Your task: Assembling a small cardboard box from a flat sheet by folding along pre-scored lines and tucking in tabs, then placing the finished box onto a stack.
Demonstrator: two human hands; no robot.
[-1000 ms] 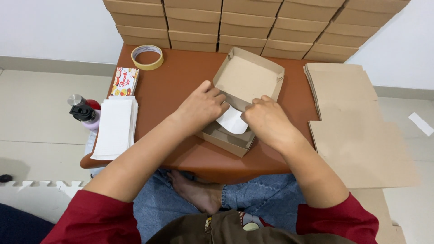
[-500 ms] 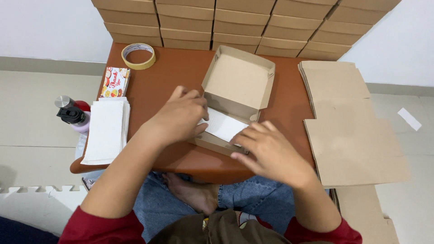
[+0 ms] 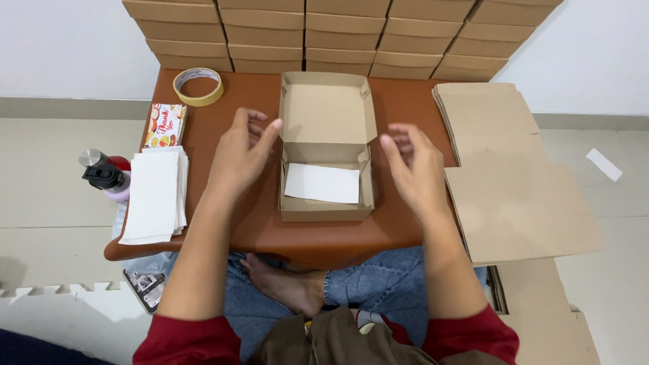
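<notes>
An open cardboard box with a white sheet inside sits mid-table. The left hand and right hand flank it, fingers spread, loose, holding nothing, just clear of its sides.

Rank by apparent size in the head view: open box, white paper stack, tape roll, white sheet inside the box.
1. Open box
2. White paper stack
3. White sheet
4. Tape roll, clearly smallest.

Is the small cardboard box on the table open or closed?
Open. The cardboard box has its lid folded back, and a white paper sheet shows inside. Neither hand touches it.
</notes>
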